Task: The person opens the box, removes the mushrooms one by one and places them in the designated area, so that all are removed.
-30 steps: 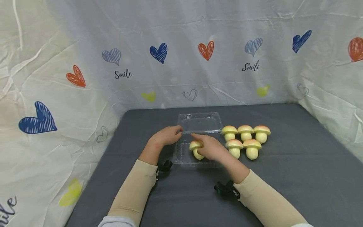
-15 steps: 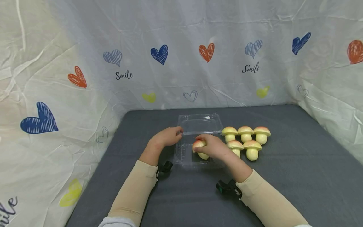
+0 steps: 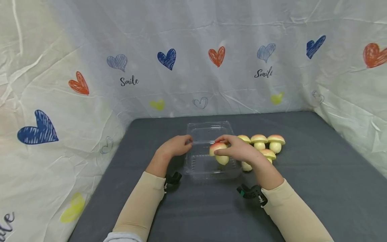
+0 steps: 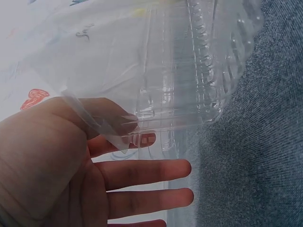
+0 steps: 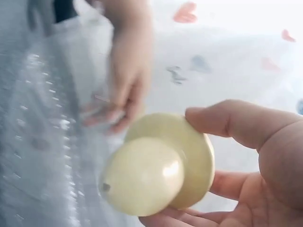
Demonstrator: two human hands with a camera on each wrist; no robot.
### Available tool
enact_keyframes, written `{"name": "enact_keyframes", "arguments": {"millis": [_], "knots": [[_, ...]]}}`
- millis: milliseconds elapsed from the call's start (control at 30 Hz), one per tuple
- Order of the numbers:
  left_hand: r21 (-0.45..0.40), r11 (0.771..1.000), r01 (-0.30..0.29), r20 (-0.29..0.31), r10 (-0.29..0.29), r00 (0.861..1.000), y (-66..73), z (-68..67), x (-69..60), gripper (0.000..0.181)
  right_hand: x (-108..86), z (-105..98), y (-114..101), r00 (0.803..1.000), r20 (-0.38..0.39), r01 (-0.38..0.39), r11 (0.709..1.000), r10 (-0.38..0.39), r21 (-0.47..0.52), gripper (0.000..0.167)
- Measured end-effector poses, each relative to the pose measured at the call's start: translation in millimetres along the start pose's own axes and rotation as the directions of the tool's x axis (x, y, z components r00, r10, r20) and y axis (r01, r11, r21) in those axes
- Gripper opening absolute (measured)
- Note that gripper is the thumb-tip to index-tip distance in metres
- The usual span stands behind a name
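Note:
A clear plastic clamshell container (image 3: 196, 165) lies with its lid laid back on the dark tabletop. My left hand (image 3: 173, 147) pinches its left edge near the hinge between thumb and index finger; in the left wrist view the other fingers of this hand (image 4: 57, 156) reach out straight beside the container (image 4: 206, 87). Over the base, my right hand (image 3: 242, 150) grips a toy mushroom (image 3: 222, 160) by its red-topped cap. The right wrist view has the mushroom's pale stem (image 5: 144, 177) facing the camera, with thumb and fingers around the cap.
To the right of the container stand several more toy mushrooms (image 3: 275, 144) in two rows, partly hidden by my right hand and arm. Behind the table (image 3: 208, 208) hangs a white sheet (image 3: 187, 40) printed with hearts.
My right hand has gone from touching the mushroom with a pointed finger to gripping it, and has moved it up and right. My left hand has stayed at the container's edge.

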State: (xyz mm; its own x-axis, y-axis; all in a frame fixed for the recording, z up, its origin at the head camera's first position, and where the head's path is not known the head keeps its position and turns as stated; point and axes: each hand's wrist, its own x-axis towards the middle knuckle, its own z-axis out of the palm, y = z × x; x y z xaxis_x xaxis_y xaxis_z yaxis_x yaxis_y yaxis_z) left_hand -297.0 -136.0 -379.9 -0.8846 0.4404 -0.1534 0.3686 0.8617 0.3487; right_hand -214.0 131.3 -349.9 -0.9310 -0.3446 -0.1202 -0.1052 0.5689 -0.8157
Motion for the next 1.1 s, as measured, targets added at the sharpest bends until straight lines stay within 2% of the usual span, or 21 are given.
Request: {"name": "enact_keyframes", "arguments": {"millis": [233, 533, 733, 900, 1100], "knots": [[-0.013, 1.000, -0.009, -0.013, 0.009, 1.000, -3.9, 0.0, -3.4, 0.040, -13.9, -27, 7, 0.999, 0.037, -0.004, 0.992, 0.000, 0.124, 0.054], [-0.021, 0.999, -0.027, -0.017, 0.027, 1.000, -7.2, 0.4, -3.0, 0.040, -30.6, -64, 19, 0.997, 0.077, -0.038, 0.995, 0.031, 0.090, 0.051], [-0.018, 0.999, -0.035, -0.020, 0.035, 0.999, -5.7, -0.6, -0.9, 0.040, -44.4, -85, 32, 0.998, 0.059, -0.021, 0.998, 0.018, 0.054, 0.054], [-0.011, 1.000, -0.020, -0.023, 0.019, 1.000, -4.7, -0.6, 0.1, 0.039, -55.9, -101, 44, 0.998, 0.041, -0.042, 0.997, 0.040, 0.063, 0.053], [-0.018, 1.000, -0.004, -0.012, 0.003, 1.000, -3.8, -2.1, -0.7, 0.039, -69.9, -119, 65, 0.999, 0.009, -0.054, 0.995, 0.053, 0.081, 0.060]]}}
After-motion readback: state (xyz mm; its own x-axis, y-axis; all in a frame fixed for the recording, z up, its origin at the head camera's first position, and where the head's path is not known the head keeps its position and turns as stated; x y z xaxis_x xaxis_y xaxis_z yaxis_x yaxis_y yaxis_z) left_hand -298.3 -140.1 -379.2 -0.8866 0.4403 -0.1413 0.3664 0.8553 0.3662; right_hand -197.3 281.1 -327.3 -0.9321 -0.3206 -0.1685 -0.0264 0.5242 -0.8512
